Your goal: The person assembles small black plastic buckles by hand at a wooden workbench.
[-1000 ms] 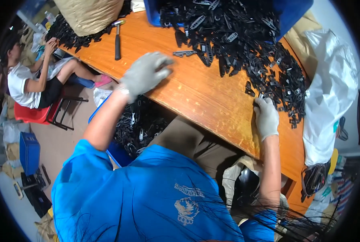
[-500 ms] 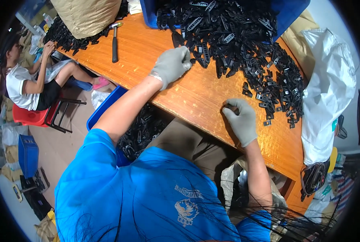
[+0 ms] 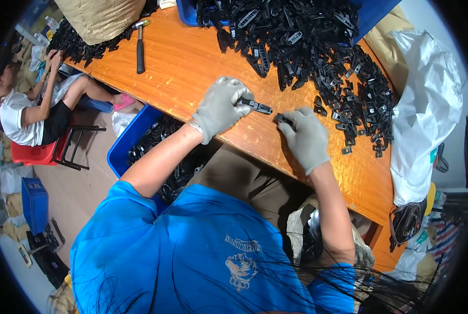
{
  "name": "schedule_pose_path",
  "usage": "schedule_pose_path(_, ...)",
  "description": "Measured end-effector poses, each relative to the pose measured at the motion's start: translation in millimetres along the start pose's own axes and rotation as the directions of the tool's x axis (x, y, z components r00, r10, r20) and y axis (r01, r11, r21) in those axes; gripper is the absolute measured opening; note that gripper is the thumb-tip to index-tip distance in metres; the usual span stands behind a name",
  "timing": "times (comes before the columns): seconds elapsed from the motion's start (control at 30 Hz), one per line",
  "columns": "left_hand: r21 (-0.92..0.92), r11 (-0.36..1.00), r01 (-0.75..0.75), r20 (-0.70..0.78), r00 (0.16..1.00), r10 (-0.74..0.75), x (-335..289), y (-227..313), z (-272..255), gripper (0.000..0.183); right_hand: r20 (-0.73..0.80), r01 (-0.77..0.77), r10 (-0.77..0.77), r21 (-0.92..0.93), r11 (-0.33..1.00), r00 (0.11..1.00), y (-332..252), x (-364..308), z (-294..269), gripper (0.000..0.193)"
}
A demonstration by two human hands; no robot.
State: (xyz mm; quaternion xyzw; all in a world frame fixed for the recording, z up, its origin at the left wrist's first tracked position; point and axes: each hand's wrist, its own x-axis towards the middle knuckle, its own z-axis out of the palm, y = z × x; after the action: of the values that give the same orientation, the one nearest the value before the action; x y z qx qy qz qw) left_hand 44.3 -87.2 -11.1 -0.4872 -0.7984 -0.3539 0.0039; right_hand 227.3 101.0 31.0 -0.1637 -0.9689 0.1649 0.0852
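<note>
My left hand [image 3: 221,107], in a grey glove, is closed on one end of a long black plastic piece [image 3: 260,107] whose other end points right over the table. Facing it, my gloved right hand [image 3: 308,140] pinches a small black plastic piece [image 3: 281,119] between thumb and fingers. The two pieces are close together with a short gap between them. Beyond my hands lies a heap of long black plastic pieces [image 3: 291,44]. A spread of small black plastic parts [image 3: 360,112] lies at the right of the wooden table [image 3: 184,57].
A hammer [image 3: 140,49] lies at the back left by a tan sack [image 3: 100,21]. One blue bin [image 3: 188,14] stands behind the heap; another [image 3: 117,152], holding black parts, is below the table edge. A white sack [image 3: 422,120] stands right. A person [image 3: 27,107] sits at left.
My left hand has come back from the heap with the long black piece. My right hand has moved slightly left and up, and its small piece now shows near the long one.
</note>
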Motion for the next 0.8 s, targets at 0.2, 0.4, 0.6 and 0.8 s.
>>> schedule_pose_path(0.2,0.047,0.999,0.003,0.020,1.000,-0.004,-3.0,1.6,0.2,0.019,-0.105,0.060,-0.045,0.136,0.989,0.993,-3.3,24.1,22.3,0.021)
schedule_pose_path(0.4,0.007,0.999,-0.037,0.020,0.999,0.037,1.9,0.1,7.5,0.015,-0.069,0.209,-0.200,0.169,0.963,0.977,6.6,40.5,30.8,0.020)
schedule_pose_path(0.6,0.004,1.000,-0.006,0.049,0.999,0.006,4.3,2.2,-4.0,0.015,0.020,0.322,-0.323,0.042,0.946,0.946,-7.1,58.5,29.0,0.012)
schedule_pose_path(0.8,-0.135,0.984,0.118,0.518,0.855,-0.031,-33.7,-36.0,-125.0,0.028,-0.102,0.250,-0.235,0.178,0.952,0.967,29.4,6.4,-0.3,0.017)
